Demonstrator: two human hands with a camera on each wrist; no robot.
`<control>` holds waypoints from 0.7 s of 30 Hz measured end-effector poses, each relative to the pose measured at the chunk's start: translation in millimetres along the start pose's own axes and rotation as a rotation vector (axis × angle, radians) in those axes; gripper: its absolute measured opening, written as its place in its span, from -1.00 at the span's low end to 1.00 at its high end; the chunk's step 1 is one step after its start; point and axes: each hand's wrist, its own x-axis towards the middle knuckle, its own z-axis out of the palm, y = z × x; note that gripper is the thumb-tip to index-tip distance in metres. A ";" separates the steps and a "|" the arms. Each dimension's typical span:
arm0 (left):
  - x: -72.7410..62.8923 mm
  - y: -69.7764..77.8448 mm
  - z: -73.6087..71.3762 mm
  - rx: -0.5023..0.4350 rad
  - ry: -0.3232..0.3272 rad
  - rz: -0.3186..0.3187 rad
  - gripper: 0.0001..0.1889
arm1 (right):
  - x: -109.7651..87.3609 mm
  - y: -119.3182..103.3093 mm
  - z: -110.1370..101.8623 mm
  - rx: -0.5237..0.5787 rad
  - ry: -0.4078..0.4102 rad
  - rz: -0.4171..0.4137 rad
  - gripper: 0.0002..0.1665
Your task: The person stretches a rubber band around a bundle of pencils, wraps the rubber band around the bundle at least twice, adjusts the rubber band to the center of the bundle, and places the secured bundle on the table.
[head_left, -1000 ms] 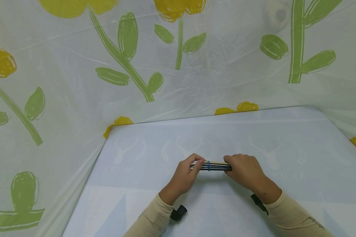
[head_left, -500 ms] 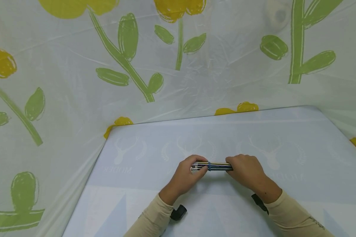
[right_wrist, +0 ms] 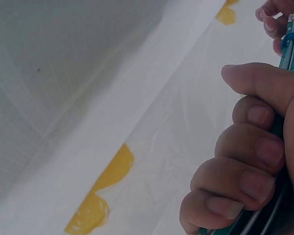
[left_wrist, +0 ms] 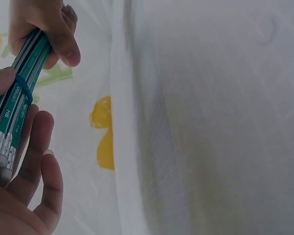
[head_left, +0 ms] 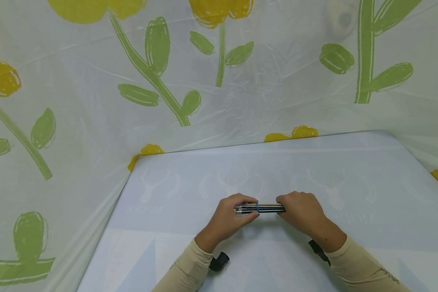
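Observation:
A bundle of several pencils (head_left: 270, 209), dark with green sides, is held level above the table. Around it runs a blue rubber band (left_wrist: 23, 88). My right hand (head_left: 302, 211) grips one end of the bundle, its fingers curled round in the right wrist view. White erasers (left_wrist: 2, 169) with silver ferrules show at the other end, within the left hand's span. The left hand (head_left: 224, 218) has its thumb and forefinger on opposite sides of the bundle, at the band, and seems to pinch it. Its other fingers stand away from the pencils.
Below the hands lies a pale table cover (head_left: 190, 186) with faint deer-head prints. A translucent sheet with flower prints (head_left: 270, 81) hangs behind the table and at its sides. Black wrist devices (head_left: 219, 262) sit under both forearms.
The left thumb and forefinger have slid from the eraser end rightward to the rubber band, spreading to either side of the bundle. The right hand keeps its grip, almost still.

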 end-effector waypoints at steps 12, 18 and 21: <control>0.1 6.2 1.5 -0.049 -0.075 -0.040 -0.62 | -2.4 -7.0 2.5 0.007 0.020 -0.033 -0.72; -0.5 7.9 1.6 0.006 -0.061 -0.001 -0.61 | -2.2 -8.5 5.0 0.001 0.049 -0.048 -0.68; -1.4 8.0 0.7 0.032 -0.062 -0.005 -0.60 | -1.9 -9.2 5.3 -0.004 0.045 -0.047 -0.72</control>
